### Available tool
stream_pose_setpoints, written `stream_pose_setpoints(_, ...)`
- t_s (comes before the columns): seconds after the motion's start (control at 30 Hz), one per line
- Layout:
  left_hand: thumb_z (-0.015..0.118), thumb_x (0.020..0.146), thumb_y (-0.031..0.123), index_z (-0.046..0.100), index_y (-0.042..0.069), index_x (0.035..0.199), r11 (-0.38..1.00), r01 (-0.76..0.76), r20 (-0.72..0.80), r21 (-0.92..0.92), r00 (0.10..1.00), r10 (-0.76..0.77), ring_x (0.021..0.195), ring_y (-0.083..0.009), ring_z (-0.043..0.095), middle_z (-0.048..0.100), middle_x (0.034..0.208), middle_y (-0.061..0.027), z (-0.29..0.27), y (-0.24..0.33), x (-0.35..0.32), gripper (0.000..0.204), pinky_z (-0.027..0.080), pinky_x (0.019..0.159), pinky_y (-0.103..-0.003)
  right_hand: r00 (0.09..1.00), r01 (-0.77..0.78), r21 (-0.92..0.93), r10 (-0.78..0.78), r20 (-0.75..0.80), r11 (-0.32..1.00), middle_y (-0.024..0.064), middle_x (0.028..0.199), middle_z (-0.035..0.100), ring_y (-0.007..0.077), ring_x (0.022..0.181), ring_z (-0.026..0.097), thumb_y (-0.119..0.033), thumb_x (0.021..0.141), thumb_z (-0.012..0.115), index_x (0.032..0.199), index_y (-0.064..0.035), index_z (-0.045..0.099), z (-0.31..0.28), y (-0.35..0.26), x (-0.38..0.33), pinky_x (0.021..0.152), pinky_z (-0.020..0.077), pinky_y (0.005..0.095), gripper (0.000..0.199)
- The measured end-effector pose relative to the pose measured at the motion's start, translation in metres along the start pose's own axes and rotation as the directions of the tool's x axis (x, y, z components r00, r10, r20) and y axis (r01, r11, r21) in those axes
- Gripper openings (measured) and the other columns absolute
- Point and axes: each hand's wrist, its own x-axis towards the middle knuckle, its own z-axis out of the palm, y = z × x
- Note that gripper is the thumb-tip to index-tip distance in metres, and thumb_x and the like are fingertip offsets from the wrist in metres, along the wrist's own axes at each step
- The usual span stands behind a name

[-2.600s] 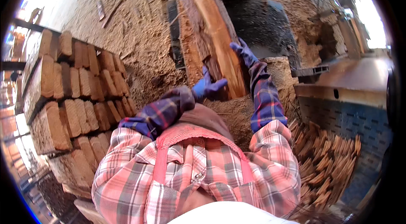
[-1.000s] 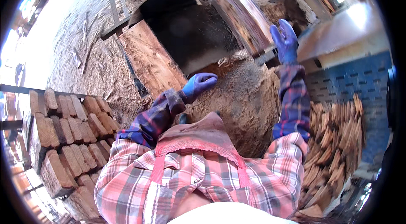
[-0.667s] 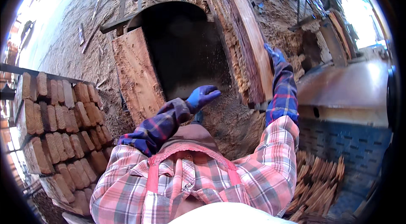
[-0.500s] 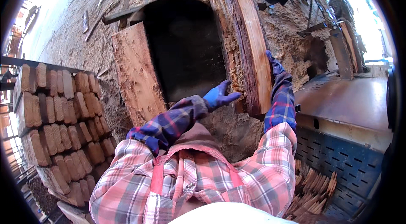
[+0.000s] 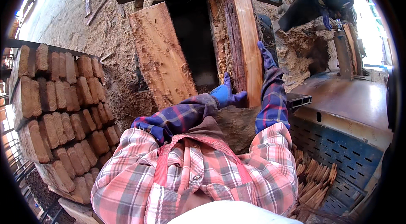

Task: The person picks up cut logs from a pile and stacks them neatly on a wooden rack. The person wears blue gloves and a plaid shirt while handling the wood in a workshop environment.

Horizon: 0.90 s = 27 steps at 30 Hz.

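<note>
Head view, looking down. The left hand (image 5: 228, 95) has come in against the near end of a bark-edged plank (image 5: 247, 34), its thumb now crossing the bark; thumb and one finger stand wide apart. The right hand (image 5: 267, 56) lies along the plank's right edge, fingers extended rather than wrapped; its palm is hidden. The plank thus lies between the two hands, which suggests that both now share in steering it.

Compared with the frame half a second earlier, the plank lies closer to the sawdust-flecked board (image 5: 163, 57) at left, and less of the dark surface (image 5: 192, 25) between them shows. A co-worker (image 5: 334, 0), bent over at upper right, is more fully in view. The stack of boards (image 5: 63, 97) remains at left, the metal tabletop (image 5: 347, 97) at right, well apart from the left hand.
</note>
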Motion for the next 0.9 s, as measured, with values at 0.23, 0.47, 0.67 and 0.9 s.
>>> stream_pose_setpoints(0.23, 0.060, 0.079, 0.053, -0.011, -0.010, 0.137, 0.999, 0.011, -0.118, 0.034, 0.993, -0.007, 0.067, -0.0280, 0.065, 0.063, 0.077, -0.0234, -0.026, -0.037, -0.035, 0.111, 0.051, 0.067, -0.035, 1.000, -0.001, -0.012, 0.001, -0.021, 1.000, 0.0052, 0.110, 0.059, 0.0151, 0.096, 0.054, -0.055, 0.073, 0.068, 0.119, 0.0000, 0.056, 0.059, 0.010, -0.008, 0.088, 0.0416, 0.0292, 0.072)
stream_pose_setpoints(0.47, 0.054, 0.090, 0.036, -0.013, -0.004, 0.135, 0.975, 0.089, 0.021, -0.203, 0.996, -0.086, 0.064, -0.0174, 0.061, 0.063, 0.076, -0.0098, 0.000, -0.069, -0.058, 0.090, 0.050, 0.063, -0.031, 0.979, 0.190, -0.309, -0.204, -0.016, 0.932, 0.0065, 0.104, 0.061, 0.0144, 0.092, 0.056, -0.052, 0.073, 0.069, 0.116, -0.0008, 0.057, 0.108, 0.009, -0.051, 0.083, 0.0435, 0.0281, 0.067)
stream_pose_setpoints(0.67, 0.053, 0.086, 0.049, 0.015, 0.005, 0.128, 0.805, 0.249, 0.287, -0.539, 0.952, -0.103, 0.059, -0.0180, 0.057, 0.062, 0.076, -0.0105, 0.016, -0.048, -0.119, 0.072, 0.047, 0.052, -0.030, 0.984, 0.035, -0.102, -0.016, 0.179, 0.994, 0.0072, 0.103, 0.062, 0.0159, 0.092, 0.059, -0.053, 0.073, 0.068, 0.109, -0.0035, 0.059, 0.077, 0.019, -0.135, 0.080, 0.0464, 0.0281, 0.062)
stream_pose_setpoints(0.9, 0.030, 0.086, 0.066, 0.040, 0.010, 0.133, 0.305, 0.435, 0.454, -0.847, 0.891, -0.009, 0.121, -0.0303, 0.041, 0.045, 0.132, -0.0112, 0.093, -0.073, -0.103, 0.073, 0.036, 0.100, -0.044, 0.877, 0.121, -0.391, -0.283, -0.388, 0.912, 0.0199, 0.120, 0.054, 0.0322, 0.112, 0.049, -0.056, 0.065, 0.073, 0.129, 0.0040, 0.041, 0.016, 0.241, -0.371, 0.098, 0.0361, 0.0426, 0.093)
